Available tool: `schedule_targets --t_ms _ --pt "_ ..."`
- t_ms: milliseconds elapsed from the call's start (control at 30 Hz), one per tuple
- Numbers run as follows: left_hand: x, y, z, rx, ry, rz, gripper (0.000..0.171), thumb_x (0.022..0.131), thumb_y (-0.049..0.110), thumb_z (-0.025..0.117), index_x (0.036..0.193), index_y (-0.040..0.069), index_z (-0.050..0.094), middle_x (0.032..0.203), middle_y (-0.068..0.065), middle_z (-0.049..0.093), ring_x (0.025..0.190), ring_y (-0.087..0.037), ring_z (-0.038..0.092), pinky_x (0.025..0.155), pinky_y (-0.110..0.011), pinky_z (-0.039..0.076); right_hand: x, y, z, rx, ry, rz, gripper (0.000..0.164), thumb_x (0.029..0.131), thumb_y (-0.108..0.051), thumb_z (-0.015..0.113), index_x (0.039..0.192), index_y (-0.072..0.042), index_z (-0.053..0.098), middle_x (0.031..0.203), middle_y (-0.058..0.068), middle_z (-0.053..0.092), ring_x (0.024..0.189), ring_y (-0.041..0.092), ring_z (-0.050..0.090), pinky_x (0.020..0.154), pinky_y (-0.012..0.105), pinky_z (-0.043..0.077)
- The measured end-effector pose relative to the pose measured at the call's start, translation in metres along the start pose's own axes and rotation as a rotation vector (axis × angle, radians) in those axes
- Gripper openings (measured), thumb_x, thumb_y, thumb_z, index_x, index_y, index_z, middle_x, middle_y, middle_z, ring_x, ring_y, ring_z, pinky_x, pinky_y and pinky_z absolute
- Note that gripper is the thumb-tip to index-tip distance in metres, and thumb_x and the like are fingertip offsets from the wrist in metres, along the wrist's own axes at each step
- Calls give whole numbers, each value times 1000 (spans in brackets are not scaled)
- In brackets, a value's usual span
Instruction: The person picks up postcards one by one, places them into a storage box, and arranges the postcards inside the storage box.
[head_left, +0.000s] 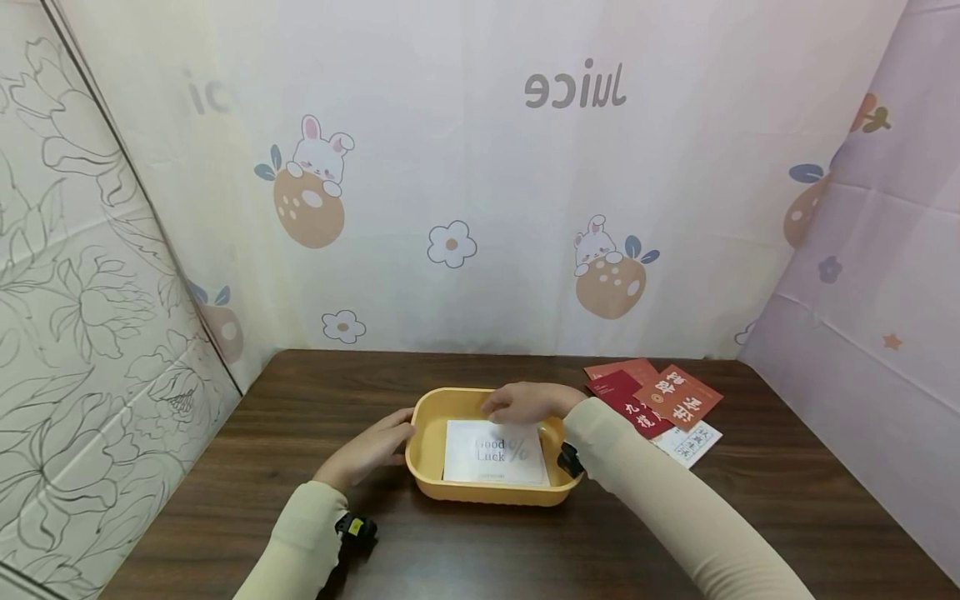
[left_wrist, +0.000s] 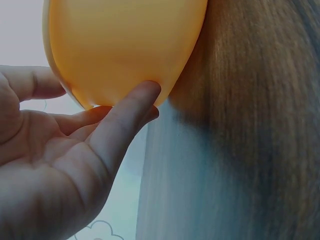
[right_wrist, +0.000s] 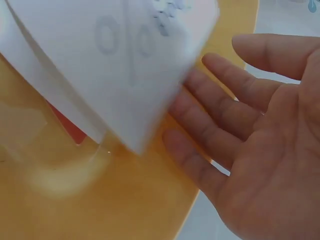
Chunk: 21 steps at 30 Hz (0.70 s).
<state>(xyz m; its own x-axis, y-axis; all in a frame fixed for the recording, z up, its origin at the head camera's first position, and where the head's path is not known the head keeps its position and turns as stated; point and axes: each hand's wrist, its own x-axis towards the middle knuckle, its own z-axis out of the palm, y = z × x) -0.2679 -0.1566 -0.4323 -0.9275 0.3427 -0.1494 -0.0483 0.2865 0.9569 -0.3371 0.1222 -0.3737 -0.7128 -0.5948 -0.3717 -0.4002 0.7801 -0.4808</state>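
Note:
A yellow plastic basin [head_left: 495,493] with rounded ends stands on the table. At its left end, my left hand [head_left: 371,450] holds it. In the left wrist view, the thumb [left_wrist: 132,107] presses the outer wall and the other fingers lie around the far side. Inside the basin lies a white card [head_left: 495,467] printed "Good Luck" with a grey percent sign. My right hand [head_left: 531,402] reaches over the right end of the basin. Its fingers are loosely extended in the right wrist view, fingertips right at the edge of the white paper [right_wrist: 115,85]. A red corner [right_wrist: 70,127] peeks from underneath.
Several red printed envelopes [head_left: 678,396] and a white printed card [head_left: 692,442] lie overlapping on the brown wooden table [head_left: 322,375], to the right of the basin. Patterned curtains [head_left: 450,167] hang behind the table and along its sides.

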Motion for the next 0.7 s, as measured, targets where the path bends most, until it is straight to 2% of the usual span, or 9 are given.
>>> schedule_targets --t_ms 100,333,533,700 --pt "0 0 0 -3 2 -1 51 106 20 41 151 -1 36 151 -23 40 133 -37 46 98 -53 49 -3 0 -2 -10 -1 3 39 103 -30 56 138 -16 62 141 3 56 134 27 46 111 50 37" --pt "-1 1 1 -7 7 2 51 105 20 41 151 -1 36 151 -23 40 134 -37 46 98 -53 49 -10 -3 -9 -27 15 -6 39 103 -31 56 137 -15 62 143 5 55 136 29 45 110 52 38" --pt "-1 2 1 -1 8 -2 50 105 20 41 151 -1 37 150 -22 42 133 -37 47 98 -53 49 -19 3 -14 -30 72 20 37 101 -33 58 135 -18 65 140 3 57 131 28 48 107 54 40" --pt "-1 1 1 5 6 -9 51 105 21 42 151 -1 36 151 -22 41 133 -36 47 98 -53 49 -29 13 -23 31 93 18 37 102 -31 57 135 -15 64 131 3 61 116 23 58 102 51 46"
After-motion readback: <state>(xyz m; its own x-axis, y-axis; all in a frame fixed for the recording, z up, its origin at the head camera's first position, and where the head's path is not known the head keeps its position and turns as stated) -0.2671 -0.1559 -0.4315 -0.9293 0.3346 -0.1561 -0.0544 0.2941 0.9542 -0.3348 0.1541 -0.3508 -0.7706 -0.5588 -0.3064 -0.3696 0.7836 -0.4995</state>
